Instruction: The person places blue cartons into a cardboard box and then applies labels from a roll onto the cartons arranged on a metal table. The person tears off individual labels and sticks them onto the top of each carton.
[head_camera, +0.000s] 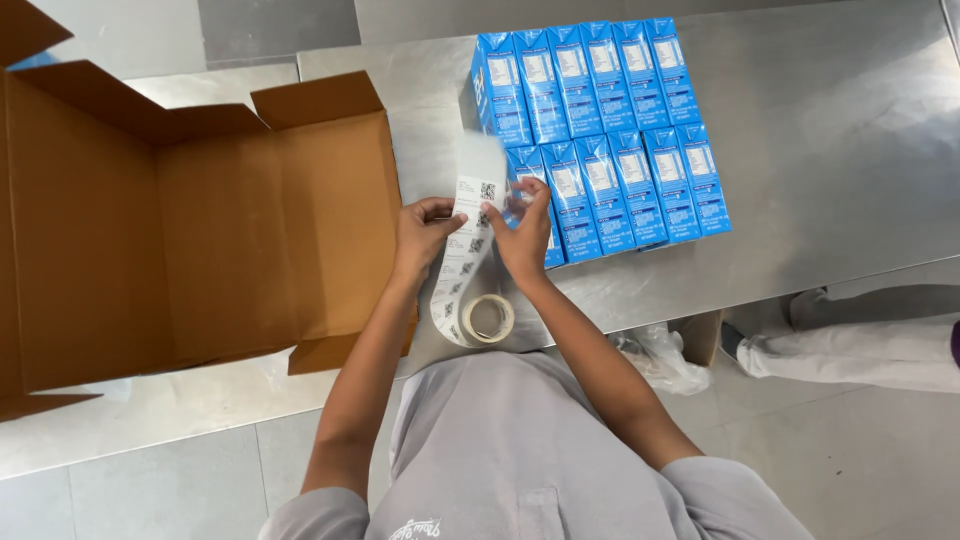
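My left hand (424, 232) and my right hand (524, 228) both pinch a white strip of printed labels (470, 215) held upright between them. The strip curls down to a small label roll (487, 319) hanging near the table's front edge. Right behind my right hand lie several blue cartons (600, 130), packed side by side in two rows on the steel table (830, 150). My right fingers are close to the nearest carton in the front row; whether they touch it I cannot tell.
A large open cardboard box (180, 240) with its flaps spread sits on the table to the left. At the right, below the table edge, another person's legs in light trousers (860, 345) stand on the tiled floor. A crumpled plastic bag (660, 358) lies there too.
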